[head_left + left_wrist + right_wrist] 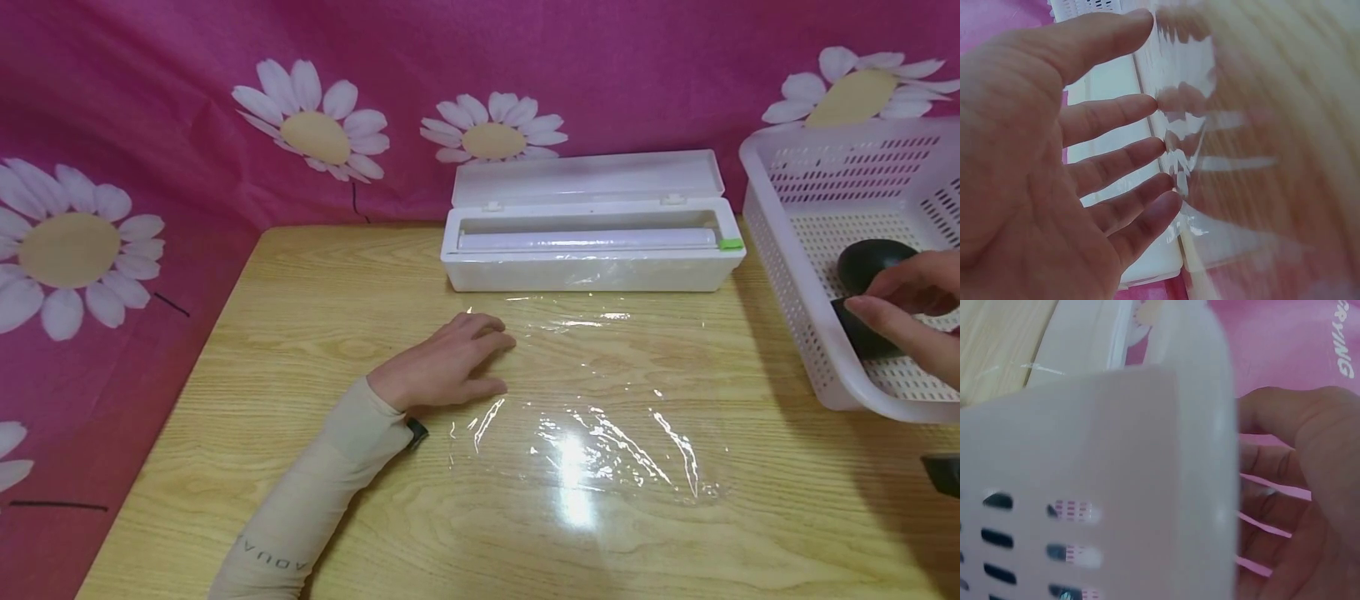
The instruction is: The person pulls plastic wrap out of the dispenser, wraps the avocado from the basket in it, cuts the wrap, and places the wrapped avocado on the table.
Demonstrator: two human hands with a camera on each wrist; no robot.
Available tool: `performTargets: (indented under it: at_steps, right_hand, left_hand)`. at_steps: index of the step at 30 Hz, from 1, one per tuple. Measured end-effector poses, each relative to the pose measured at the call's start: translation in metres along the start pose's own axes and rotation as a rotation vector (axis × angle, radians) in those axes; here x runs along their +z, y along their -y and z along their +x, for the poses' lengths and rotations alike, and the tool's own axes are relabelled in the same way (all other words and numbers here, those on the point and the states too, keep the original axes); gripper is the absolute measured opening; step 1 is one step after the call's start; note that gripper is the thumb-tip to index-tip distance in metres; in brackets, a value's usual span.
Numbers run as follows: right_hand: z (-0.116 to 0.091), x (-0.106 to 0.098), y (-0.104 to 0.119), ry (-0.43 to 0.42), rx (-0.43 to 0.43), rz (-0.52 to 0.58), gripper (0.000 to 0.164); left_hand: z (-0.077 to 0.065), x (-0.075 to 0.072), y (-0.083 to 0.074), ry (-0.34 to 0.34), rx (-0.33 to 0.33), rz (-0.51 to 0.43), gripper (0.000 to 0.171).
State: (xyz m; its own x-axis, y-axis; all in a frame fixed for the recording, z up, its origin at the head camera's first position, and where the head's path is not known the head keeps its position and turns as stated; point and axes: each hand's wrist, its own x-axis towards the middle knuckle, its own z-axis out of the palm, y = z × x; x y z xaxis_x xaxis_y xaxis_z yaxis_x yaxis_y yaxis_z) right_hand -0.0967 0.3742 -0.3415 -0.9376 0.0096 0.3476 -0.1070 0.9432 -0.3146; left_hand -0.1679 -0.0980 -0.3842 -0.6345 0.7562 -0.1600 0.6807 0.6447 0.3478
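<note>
A sheet of clear plastic wrap (615, 442) lies on the table, wrinkled and shiny. My left hand (450, 362) is over its left part with fingers loosely spread; in the left wrist view its fingertips are right at the film's surface, which mirrors them. Nothing is in that hand. At the far right, my right hand (918, 308) reaches into a white basket (806, 317), thumb and forefinger apart. Close by its fingers are a dark, rounded, smooth item (870, 257) and a dark blocky one (862, 337). The basket wall hides its fingertips in the right wrist view.
Behind the film stands a white wrap dispenser box (592, 273), lid (585, 179) raised, with a roll (585, 240) inside and a green slider (730, 244) at its right end. A pink flowered cloth (405, 50) hangs behind the wooden table (300, 308).
</note>
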Motion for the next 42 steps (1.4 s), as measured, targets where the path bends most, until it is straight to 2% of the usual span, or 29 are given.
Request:
performTargets:
  at_steps: [7, 13, 19, 26, 28, 35, 36, 39, 42]
  right_hand:
    - [0.003, 0.007, -0.013, -0.031, 0.037, 0.016, 0.026]
    - [0.005, 0.008, -0.011, 0.019, 0.095, -0.005, 0.029]
    - [0.005, 0.013, -0.019, 0.049, 0.059, -0.054, 0.037]
    - [0.007, 0.018, -0.021, 0.053, 0.04, -0.029, 0.033]
    - [0.009, 0.023, -0.032, 0.065, 0.039, -0.037, 0.038]
    - [0.016, 0.071, -0.125, 0.082, 0.009, -0.071, 0.059]
    - [0.017, 0.074, -0.131, 0.098, 0.015, -0.065, 0.065]
    - [0.017, 0.08, -0.141, 0.126, 0.031, -0.061, 0.069]
    - [0.016, 0.078, -0.135, 0.151, 0.063, -0.069, 0.067]
  left_hand:
    - [-0.001, 0.0, 0.0, -0.006, 0.002, -0.002, 0.059]
    - [-0.002, -0.004, -0.001, -0.031, 0.03, -0.007, 0.055]
    - [-0.004, -0.006, 0.0, -0.02, 0.01, -0.016, 0.055]
    - [-0.004, -0.006, 0.0, 0.021, -0.014, -0.044, 0.06]
    - [-0.004, -0.006, 0.0, 0.034, -0.025, -0.05, 0.061]
    - [-0.003, -0.005, 0.001, 0.046, -0.032, -0.039, 0.061]
    - [-0.003, -0.005, 0.001, 0.046, -0.033, -0.038, 0.061]
    - [-0.002, -0.005, 0.001, 0.049, -0.031, -0.036, 0.062]
    - [-0.002, -0.005, 0.001, 0.055, -0.032, -0.039, 0.062]
